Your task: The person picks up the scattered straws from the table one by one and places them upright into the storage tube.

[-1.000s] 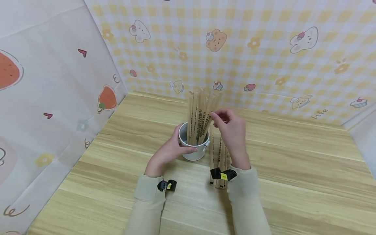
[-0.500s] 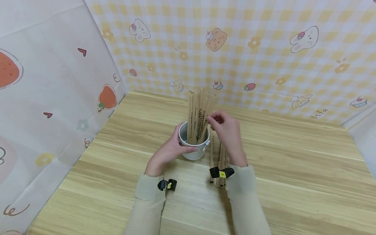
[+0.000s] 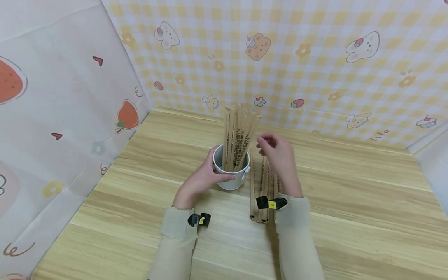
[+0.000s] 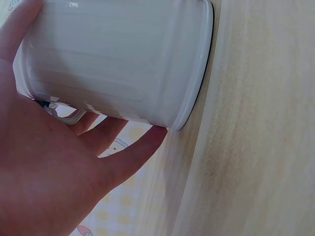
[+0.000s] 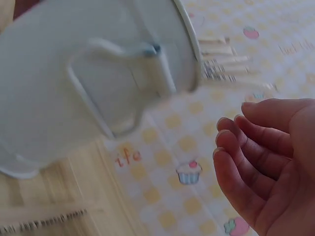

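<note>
My left hand [image 3: 200,178] holds a white metal bucket [image 3: 230,184] around its side, thumb across the front. In the left wrist view the fingers reach along the bucket wall [image 4: 108,59]. Several paper-wrapped straws [image 3: 238,140] with dark print stand in the bucket and lean over its rim. To the right of them is my right hand [image 3: 281,159], apart from the straws, fingers loosely bent with nothing between them. The right wrist view shows this hand [image 5: 266,157] beside the bucket's wire handle [image 5: 78,88]. More wrapped straws [image 3: 263,190] lie on the table beneath my right forearm.
Wood-grain table [image 3: 350,202] lies under everything. A yellow checked cloth backdrop [image 3: 297,77] rises behind it, and a white printed cloth [image 3: 70,97] borders the left side. Each sleeve cuff carries a black strapped camera.
My right hand moves in toward the bucket with a straw, then lets it go and draws back to the right. That straw leans among the others. The left hand keeps its hold.
</note>
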{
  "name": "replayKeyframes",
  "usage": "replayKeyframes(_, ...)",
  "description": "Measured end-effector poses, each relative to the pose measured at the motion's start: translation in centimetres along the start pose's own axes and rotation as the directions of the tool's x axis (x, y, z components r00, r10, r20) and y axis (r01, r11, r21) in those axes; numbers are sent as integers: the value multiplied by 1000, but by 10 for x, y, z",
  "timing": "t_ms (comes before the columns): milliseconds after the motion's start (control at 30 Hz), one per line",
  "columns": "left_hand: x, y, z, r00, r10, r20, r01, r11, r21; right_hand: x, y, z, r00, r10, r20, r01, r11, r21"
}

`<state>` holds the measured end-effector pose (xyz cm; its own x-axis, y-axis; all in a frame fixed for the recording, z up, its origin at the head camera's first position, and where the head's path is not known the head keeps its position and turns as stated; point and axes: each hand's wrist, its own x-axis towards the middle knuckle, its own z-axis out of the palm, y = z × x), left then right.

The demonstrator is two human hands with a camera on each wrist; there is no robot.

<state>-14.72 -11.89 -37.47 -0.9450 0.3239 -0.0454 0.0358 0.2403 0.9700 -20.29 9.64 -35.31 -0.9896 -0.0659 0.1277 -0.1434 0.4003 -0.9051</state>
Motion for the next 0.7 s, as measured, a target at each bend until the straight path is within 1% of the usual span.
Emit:
replayKeyframes(100, 0, 0, 0, 1000, -1, 2, 1, 1000, -6, 2, 7, -8, 1000, 22, -16, -22, 999, 34)
replayKeyframes(200, 0, 0, 0, 1000, 2, -1, -2, 1000, -6, 2, 14, -18, 999, 41, -15, -40, 999, 31)
replayKeyframes(400, 0, 1, 1, 1000, 15, 8, -14, 999, -32, 1, 30, -36, 992, 125, -6, -125, 987, -99)
replayKeyframes(467, 0, 1, 1, 1000, 16, 10, -16, 999, -37, 1, 34, -41, 991, 137, -3, -136, 982, -134)
replayKeyframes(600, 0, 1, 1, 1000, 15, 9, -15, 999, -34, 1, 43, -46, 986, 169, 9, -166, 974, -156)
replayKeyframes(700, -1, 1, 1, 1000, 16, 9, -15, 1000, -27, 1, 49, -48, 979, 200, 33, -192, 968, -164)
